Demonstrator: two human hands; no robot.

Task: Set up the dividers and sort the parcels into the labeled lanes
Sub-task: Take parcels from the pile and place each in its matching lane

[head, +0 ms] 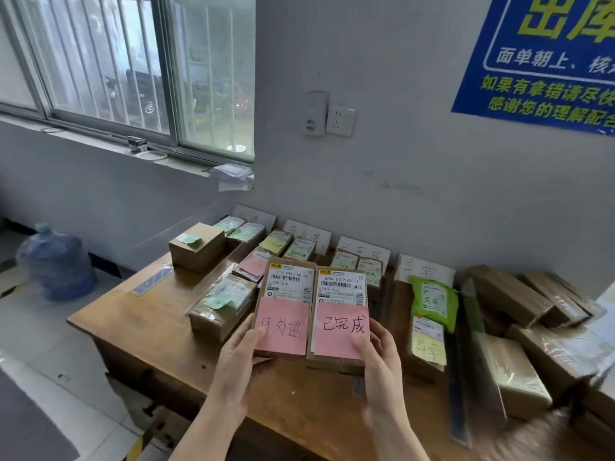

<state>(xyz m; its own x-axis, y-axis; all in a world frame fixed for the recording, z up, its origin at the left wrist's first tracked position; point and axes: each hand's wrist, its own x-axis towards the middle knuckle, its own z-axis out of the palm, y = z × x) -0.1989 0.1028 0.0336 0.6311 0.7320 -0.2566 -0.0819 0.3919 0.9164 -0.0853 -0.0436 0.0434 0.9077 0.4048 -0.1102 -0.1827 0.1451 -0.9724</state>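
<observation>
My left hand point(240, 352) holds a flat cardboard parcel point(287, 277) whose pink note reads 待处理. My right hand point(377, 354) holds a second flat parcel point(341, 284) beside it, with a pink note reading 已完成. Both parcels are lifted above the wooden table point(139, 314), labels facing me. Behind them, white lane labels point(307, 232) lean against the wall. Sorted parcels with green, yellow and pink notes lie in rows below those labels. Long clear dividers point(218, 264) separate the rows. A green bag parcel point(432, 299) lies in the right lane.
A brown box point(196, 246) stands at the table's back left, with a clear strip point(153, 279) lying near it. Several taped boxes point(512, 367) crowd the right end. A blue water jug point(55, 261) sits on the floor to the left.
</observation>
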